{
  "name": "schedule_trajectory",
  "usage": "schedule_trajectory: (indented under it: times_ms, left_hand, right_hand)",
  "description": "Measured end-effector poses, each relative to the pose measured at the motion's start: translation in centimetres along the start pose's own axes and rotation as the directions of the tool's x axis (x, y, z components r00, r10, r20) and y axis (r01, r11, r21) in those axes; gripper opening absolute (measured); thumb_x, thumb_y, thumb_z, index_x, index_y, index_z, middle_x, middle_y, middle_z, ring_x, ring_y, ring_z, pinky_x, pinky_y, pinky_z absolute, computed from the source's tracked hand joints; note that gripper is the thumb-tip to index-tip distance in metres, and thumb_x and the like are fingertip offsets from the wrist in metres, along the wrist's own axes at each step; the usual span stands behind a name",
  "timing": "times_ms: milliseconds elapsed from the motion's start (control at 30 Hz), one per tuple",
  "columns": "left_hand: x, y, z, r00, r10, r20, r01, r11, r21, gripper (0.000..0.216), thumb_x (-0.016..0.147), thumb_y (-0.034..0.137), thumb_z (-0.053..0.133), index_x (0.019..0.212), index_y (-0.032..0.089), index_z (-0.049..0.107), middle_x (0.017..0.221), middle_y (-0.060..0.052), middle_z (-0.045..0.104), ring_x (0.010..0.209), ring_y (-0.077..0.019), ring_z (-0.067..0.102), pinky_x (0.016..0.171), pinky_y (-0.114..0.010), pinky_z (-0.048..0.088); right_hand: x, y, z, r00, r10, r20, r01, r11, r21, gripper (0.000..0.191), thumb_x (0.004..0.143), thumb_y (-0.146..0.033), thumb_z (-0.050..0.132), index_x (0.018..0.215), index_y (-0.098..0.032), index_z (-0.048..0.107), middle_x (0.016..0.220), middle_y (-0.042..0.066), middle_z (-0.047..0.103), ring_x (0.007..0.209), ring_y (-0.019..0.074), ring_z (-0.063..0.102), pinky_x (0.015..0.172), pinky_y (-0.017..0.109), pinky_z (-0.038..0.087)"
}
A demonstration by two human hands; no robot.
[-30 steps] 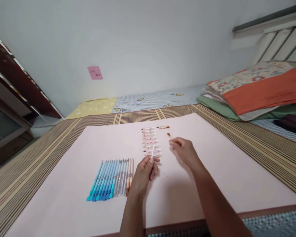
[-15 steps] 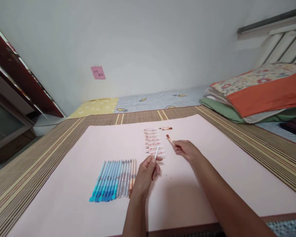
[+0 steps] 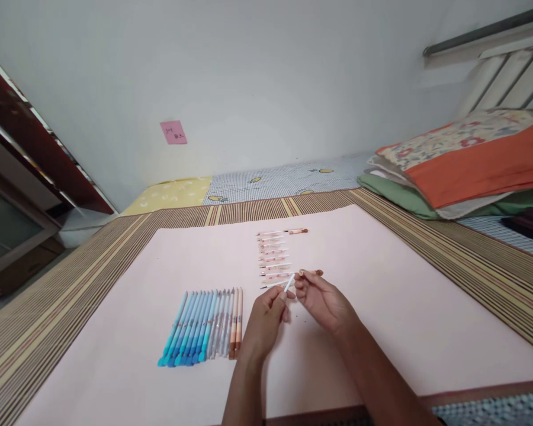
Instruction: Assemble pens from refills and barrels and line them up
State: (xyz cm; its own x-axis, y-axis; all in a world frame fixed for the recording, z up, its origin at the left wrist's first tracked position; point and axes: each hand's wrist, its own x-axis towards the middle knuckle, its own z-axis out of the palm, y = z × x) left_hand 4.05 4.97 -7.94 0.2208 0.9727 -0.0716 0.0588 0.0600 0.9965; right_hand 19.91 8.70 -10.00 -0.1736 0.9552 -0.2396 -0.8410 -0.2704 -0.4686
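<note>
The white tube (image 3: 289, 282) looks like smooth plastic, the pink sheet (image 3: 115, 307) like matt paper.

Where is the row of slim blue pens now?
In the head view, the blue pens lie on the pale pink sheet, left of the left hand, beside the clear plastic pens.

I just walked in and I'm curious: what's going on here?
A person is handling pen parts over a pale pink sheet. The left hand holds a thin white stick, and the right hand pinches a peach-and-brown pen part close to its tip. Beyond the hands lies a column of slender pen pieces; to the left is a row of blue, clear and peach pens.
</note>
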Motion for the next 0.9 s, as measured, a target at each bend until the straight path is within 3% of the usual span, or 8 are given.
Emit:
schedule_trajectory:
  times_ms: [267, 433, 567, 700, 900]
  left_hand:
    - [-0.1, -0.1, -0.2, 1.0, -0.008, 0.014, 0.007, 0.996, 0.084, 0.029, 0.094, 0.04, 0.049, 0.093, 0.018, 0.067, 0.056, 0.006, 0.046, 0.052, -0.0115, 0.035, 0.054, -0.024, 0.028]
    - [-0.5, 0.1, -0.5, 0.999, -0.012, 0.038, 0.008, 0.993, 0.114, 0.029, 0.095, 0.041, 0.048, 0.091, 0.018, 0.066, 0.056, 0.006, 0.044, 0.053, -0.0114, 0.035, 0.054, -0.024, 0.027]
    - [-0.5, 0.3, -0.6, 0.998, 0.029, 0.053, -0.034, 0.993, 0.113, 0.029, 0.095, 0.042, 0.049, 0.081, 0.018, 0.059, 0.058, 0.005, 0.044, 0.055, -0.0111, 0.036, 0.055, -0.025, 0.027]
    - [-0.6, 0.3, -0.7, 0.998, -0.008, 0.064, 0.007, 1.0, 0.015, 0.03, 0.094, 0.045, 0.052, 0.081, 0.018, 0.055, 0.057, 0.006, 0.041, 0.052, -0.0097, 0.032, 0.052, -0.024, 0.024]
    - [-1.2, 1.2, -0.7, 0.98, -0.095, 0.176, 0.144, 0.945, -0.293, 0.035, 0.087, 0.051, 0.062, 0.09, 0.018, 0.052, 0.058, 0.007, 0.042, 0.047, -0.0062, 0.024, 0.047, -0.024, 0.016]
  right_hand:
    - [-0.5, -0.1, 0.6, 0.989, -0.059, 0.133, 0.091, 0.964, -0.249, 0.018, 0.068, -0.023, 0.086, 0.075, -0.016, 0.071, 0.08, 0.001, 0.062, 0.07, 0.0112, 0.053, 0.057, 0.024, 0.041]
    - [-0.8, -0.4, 0.4, 0.98, -0.042, 0.193, 0.12, 0.903, -0.412, 0.025, 0.071, -0.032, 0.086, 0.086, -0.016, 0.074, 0.068, 0.0, 0.059, 0.066, 0.0119, 0.052, 0.062, 0.027, 0.04]
    - [-1.0, -0.1, 0.3, 0.964, 0.028, 0.264, 0.131, 0.815, -0.564, 0.029, 0.074, -0.04, 0.083, 0.089, -0.017, 0.073, 0.071, 0.001, 0.064, 0.066, 0.0137, 0.053, 0.063, 0.029, 0.037]
    - [-1.0, 0.4, 0.3, 0.95, 0.062, 0.306, 0.162, 0.74, -0.653, 0.034, 0.076, -0.044, 0.08, 0.094, -0.016, 0.073, 0.075, 0.002, 0.065, 0.066, 0.0136, 0.051, 0.065, 0.029, 0.036]
    - [-0.7, 0.8, 0.0, 0.921, 0.095, 0.378, 0.195, 0.727, -0.659, 0.034, 0.08, -0.045, 0.077, 0.098, -0.017, 0.072, 0.079, 0.002, 0.065, 0.072, 0.0155, 0.054, 0.071, 0.03, 0.041]
